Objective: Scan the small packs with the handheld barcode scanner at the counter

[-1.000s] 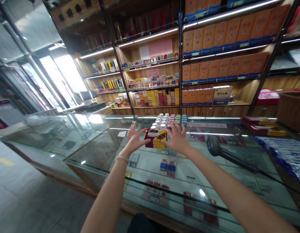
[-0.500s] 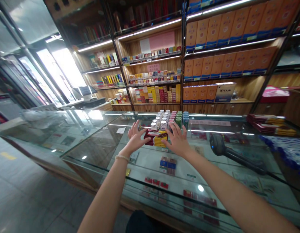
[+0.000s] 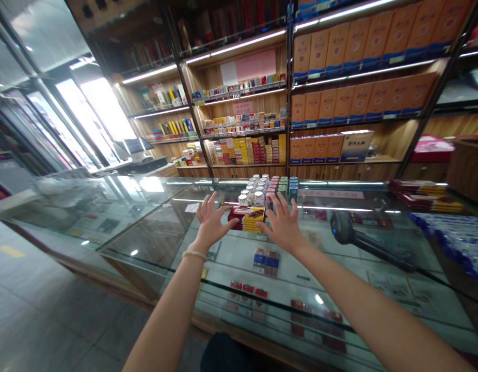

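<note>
A small stack of flat maroon-and-yellow packs, looking like chocolate bars (image 3: pixel 247 219), lies on the glass counter in front of me. On its left side is my left hand (image 3: pixel 210 222), fingers spread, thumb tip close to the stack's left end. My right hand (image 3: pixel 282 223) is spread at the right end, with its thumb beside the yellow corner. Whether either thumb touches the packs I cannot tell. Directly behind the stack stand several white-capped jars (image 3: pixel 258 196), with rows of pink and green containers (image 3: pixel 282 187) next to them.
A black handheld scanner (image 3: pixel 341 228) with a cable lies to the right. Further right are more maroon-and-yellow packs (image 3: pixel 425 199) and blue-and-white wrapped items (image 3: pixel 448 237). Plastic wrap (image 3: pixel 61 188) sits on the left counter. Boxed goods line the shelves behind.
My hands have drawn slightly apart from the stack, and the fingers of my right hand are more raised and spread. The stack stays in its place; the view has shifted slightly.
</note>
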`<control>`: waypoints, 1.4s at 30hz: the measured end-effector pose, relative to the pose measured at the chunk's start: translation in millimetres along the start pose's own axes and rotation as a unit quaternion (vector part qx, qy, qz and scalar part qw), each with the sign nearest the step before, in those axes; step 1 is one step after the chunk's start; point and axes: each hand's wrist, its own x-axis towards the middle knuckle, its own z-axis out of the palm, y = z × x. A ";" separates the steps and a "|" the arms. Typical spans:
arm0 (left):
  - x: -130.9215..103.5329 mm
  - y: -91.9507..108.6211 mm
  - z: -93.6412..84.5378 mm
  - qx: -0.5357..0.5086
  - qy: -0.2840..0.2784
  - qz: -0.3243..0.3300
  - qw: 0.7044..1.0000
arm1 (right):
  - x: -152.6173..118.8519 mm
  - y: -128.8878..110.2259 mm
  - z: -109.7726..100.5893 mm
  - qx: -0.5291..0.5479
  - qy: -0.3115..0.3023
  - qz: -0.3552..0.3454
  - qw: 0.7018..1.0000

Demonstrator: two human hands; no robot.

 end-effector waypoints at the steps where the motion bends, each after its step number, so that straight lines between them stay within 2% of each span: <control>1: 0.1 1.1 -1.8 0.007 0.006 0.003 1.000 | 0.0 -0.1 -0.2 -0.001 0.000 -0.004 1.000; 5: 0.1 1.9 -3.0 0.022 0.019 0.007 1.000 | -0.2 0.1 0.5 0.001 0.000 -0.006 1.000; 20: -2.2 1.8 2.2 0.022 0.014 -0.014 1.000 | -1.7 1.6 1.3 0.006 -0.026 -0.004 1.000; 26: -0.6 1.3 2.2 0.027 0.009 -0.032 0.999 | -1.2 2.0 4.0 0.011 -0.003 0.016 1.000; 33: -0.9 7.2 1.0 0.049 0.048 0.017 0.997 | -1.2 2.0 6.5 0.010 0.004 0.009 1.000; 38: -1.7 16.6 -3.6 0.048 0.040 0.086 0.994 | 0.3 1.2 3.4 0.008 -0.012 -0.001 1.000; 42: 2.4 22.5 -9.2 0.044 0.034 0.094 0.994 | 3.6 1.7 -0.9 0.006 -0.021 -0.010 1.000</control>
